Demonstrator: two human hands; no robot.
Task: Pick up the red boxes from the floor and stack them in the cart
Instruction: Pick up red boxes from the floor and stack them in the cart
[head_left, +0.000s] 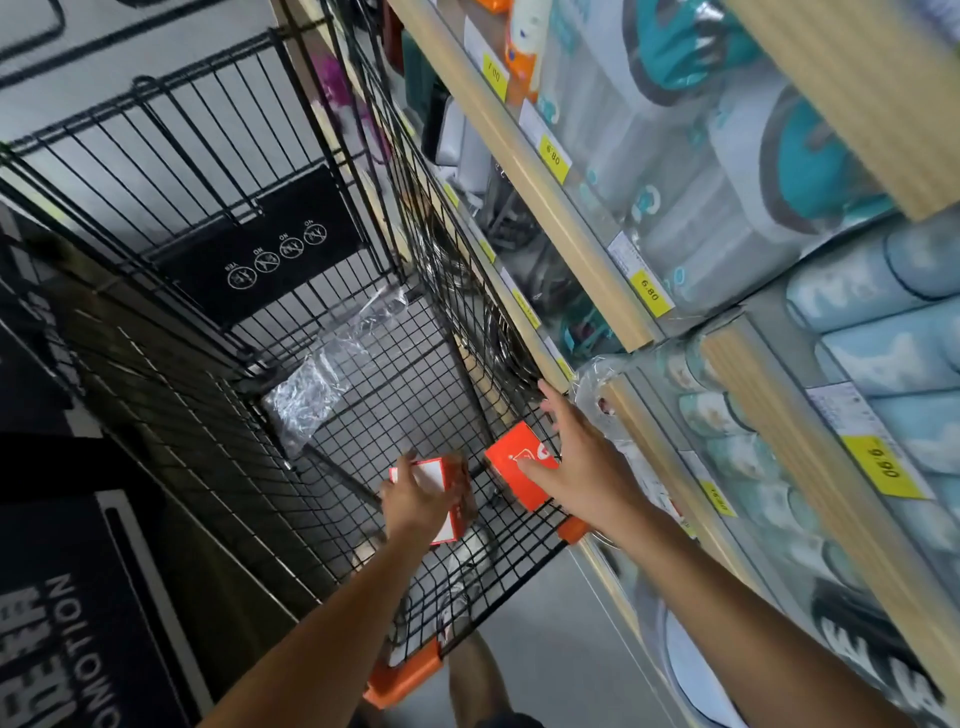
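In cart (291, 332) | left hand (415, 496) fingers grip red-and-white box (439, 480) | right hand (582, 457) fingers spread on red box (511, 457)

Left box (439, 496): partly covered by left hand (415, 501); print unreadable.
Right box (519, 465): near edge under right hand (582, 462); logo partly hidden.
Cart (291, 322): left side cut by frame edge; wheels out of sight.
Plastic wrap (322, 384): contents indistinct.
Shelf goods (727, 171): blurred; small labels illegible.
Mat (78, 623): lettering cut at left edge.
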